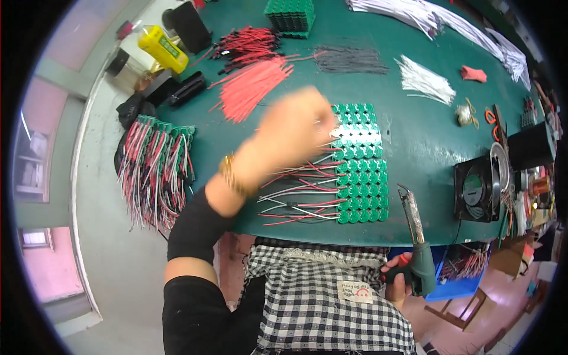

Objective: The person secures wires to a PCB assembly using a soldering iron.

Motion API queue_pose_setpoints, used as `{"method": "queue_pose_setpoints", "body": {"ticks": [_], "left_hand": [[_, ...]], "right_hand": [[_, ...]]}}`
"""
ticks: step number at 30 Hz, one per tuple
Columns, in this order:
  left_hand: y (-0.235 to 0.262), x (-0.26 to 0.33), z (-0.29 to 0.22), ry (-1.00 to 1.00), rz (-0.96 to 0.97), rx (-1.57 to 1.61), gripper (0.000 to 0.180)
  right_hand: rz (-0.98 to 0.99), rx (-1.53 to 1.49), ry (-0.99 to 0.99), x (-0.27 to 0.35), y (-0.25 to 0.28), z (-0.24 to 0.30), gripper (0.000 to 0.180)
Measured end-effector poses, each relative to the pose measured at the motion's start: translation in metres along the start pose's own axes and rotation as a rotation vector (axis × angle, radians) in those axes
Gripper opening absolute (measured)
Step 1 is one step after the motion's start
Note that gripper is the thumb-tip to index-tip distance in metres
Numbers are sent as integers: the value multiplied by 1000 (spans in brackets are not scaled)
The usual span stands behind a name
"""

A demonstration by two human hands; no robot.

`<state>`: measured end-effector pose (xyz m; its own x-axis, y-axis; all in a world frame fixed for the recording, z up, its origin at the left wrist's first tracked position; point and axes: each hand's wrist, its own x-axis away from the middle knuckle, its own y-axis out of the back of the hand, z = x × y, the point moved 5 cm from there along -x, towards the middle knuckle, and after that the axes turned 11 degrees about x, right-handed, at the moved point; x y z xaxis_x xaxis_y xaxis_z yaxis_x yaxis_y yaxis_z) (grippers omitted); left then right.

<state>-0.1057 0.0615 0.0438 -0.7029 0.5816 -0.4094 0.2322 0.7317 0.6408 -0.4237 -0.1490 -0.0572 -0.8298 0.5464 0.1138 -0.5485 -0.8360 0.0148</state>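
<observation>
My left hand [302, 118] is blurred by motion over the upper left edge of a panel of small round green circuit boards [362, 189]. What its fingers do, or whether they hold a wire, cannot be made out. Red, white and black wires [302, 201] run leftward from the panel's lower rows. At the table's front edge, my right hand [399, 278] is closed round the grip of a green soldering gun [421, 266]. The gun's metal tip points up, just right of the panel and apart from it.
Bundles of red wires [251, 86], black wires [350, 60] and white wires [427, 81] lie beyond the panel. Wired boards [157, 165] hang over the table's left edge. A stack of green boards [290, 16] stands at the back. A fan [476, 188] and orange scissors [492, 121] are at right.
</observation>
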Motion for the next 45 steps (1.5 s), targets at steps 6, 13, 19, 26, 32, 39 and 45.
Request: {"method": "queue_pose_setpoints", "body": {"ticks": [6,13,19,26,32,39,45], "left_hand": [[90,-58,162,317,-225,-416,14],[70,-80,180,231,86,-524,18],[113,-83,180,186,-73,-348,12],[145,-74,126,152,-407,-275,16],[79,-56,42,49,-293,739,7],[-13,37,-48,88,290,448,8],[-45,81,-59,138,327,352,9]], "right_hand": [[100,5,154,-11,-1,2,63],[46,23,120,-3,-2,1,62],[197,33,100,-4,-5,2,49],[233,34,105,-4,-12,23,35],[231,66,106,-16,-18,34,33],[225,142,135,-11,-20,25,39],[217,64,48,6,-5,16,46]]}}
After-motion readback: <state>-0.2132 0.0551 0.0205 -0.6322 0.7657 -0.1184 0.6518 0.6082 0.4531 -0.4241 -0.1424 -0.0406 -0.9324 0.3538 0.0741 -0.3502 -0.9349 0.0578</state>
